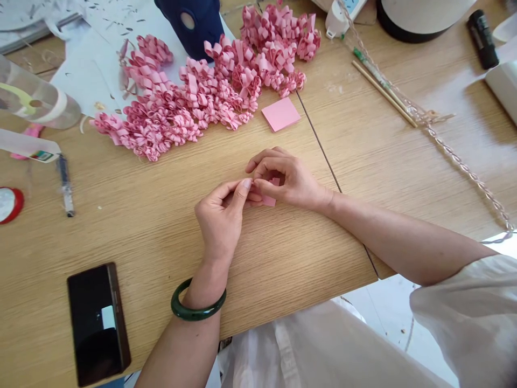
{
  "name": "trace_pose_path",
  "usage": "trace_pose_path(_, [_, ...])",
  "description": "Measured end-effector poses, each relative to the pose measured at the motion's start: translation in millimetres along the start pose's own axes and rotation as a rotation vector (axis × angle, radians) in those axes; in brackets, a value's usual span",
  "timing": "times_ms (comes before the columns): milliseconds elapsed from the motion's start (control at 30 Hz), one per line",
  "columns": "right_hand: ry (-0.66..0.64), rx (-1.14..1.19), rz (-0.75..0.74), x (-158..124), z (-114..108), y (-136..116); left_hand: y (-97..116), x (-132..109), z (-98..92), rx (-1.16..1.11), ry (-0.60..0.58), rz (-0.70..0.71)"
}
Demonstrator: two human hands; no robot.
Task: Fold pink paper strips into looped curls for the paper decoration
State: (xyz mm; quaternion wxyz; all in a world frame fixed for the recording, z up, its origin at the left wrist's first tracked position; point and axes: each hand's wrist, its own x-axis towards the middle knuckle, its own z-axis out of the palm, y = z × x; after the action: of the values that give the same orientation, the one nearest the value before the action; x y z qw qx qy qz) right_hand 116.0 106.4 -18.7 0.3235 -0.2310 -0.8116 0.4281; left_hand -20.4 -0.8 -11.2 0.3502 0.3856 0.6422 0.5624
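Left hand and right hand: fingertips meeting, each grip pinched together, item between too small to identify | Pink slip: at right hand's fingers, partly hidden | Pink pad: on desk beyond hands, near curled pink pieces

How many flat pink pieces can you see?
2: one flat piece lies on the table beside the curly pink pile; a second piece, partly covered, shows by the right hand. More may be hidden there or stacked.
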Motion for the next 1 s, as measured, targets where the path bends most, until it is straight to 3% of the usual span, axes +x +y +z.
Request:
trace_pose_path(467, [-0.002, -0.023, -0.03, -0.3, -0.2, 1.8, -0.6, 1.9, 0.6, 0.004, 0.094, 0.052])
trace_pose_path(733, [0.0, -0.024, -0.019, 0.2, 0.0, 2.5, 0.7, 2.2, 0.6, -0.028, 0.05, 0.012])
trace_pose_path(1000, [-0.016, -0.062, -0.018, 0.3, 0.7, 2.7, -4.0, 2.5, -0.1, 0.037, 0.073, 0.082])
